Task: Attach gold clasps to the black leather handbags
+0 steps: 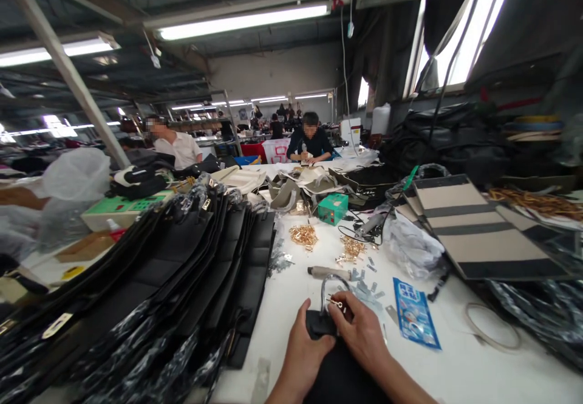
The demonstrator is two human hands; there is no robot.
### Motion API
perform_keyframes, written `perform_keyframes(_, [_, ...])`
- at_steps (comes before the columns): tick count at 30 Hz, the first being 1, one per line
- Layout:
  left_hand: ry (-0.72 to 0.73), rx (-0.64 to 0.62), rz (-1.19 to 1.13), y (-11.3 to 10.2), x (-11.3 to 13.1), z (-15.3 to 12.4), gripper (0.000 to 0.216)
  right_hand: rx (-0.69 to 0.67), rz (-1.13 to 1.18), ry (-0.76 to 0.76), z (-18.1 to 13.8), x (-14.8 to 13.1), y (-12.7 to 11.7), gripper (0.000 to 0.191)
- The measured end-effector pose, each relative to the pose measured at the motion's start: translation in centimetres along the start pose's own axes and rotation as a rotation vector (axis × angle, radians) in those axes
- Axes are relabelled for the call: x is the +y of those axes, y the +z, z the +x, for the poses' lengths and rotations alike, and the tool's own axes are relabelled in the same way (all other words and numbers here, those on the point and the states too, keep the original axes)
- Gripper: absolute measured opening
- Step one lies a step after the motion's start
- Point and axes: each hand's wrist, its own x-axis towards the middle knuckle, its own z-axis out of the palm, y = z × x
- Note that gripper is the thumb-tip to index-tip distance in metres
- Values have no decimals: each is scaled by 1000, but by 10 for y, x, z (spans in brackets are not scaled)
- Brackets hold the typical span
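A black bag panel [339,373] lies in front of me at the table's near edge. My left hand [303,352] grips its upper edge, thumb on top, by a dark flap [319,324]. From that edge rises a curved handle [328,281] in clear plastic wrap. My right hand [362,331] is pinched at the base of the handle on a small gold metal fitting [337,302]; the fingers partly hide it. Just beyond the hands are a grey-handled tool [328,272], a pile of gold fittings [353,249] and scattered flat metal plates [364,288].
Black bags [182,270] are stacked on the left. A second gold pile [303,237], a green box [332,208] and crumpled plastic [410,246] lie farther back. A blue packet [415,313] is on the right, below striped panels [483,222]. A co-worker [312,143] sits opposite.
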Motion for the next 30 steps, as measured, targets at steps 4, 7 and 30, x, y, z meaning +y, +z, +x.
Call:
perform_keyframes(4, [-34,-45,-67,-2,9,-3,54,-42,191,93,3,-18,-21,32])
perform_keyframes(7, [-93,-135,-210,-5,17,-5,41,-118,340,129,8,-26,-49,32])
perform_keyframes(30, [-536,-340,-775,-15,12,-4,41,-546,78,82,5,12,-72,19])
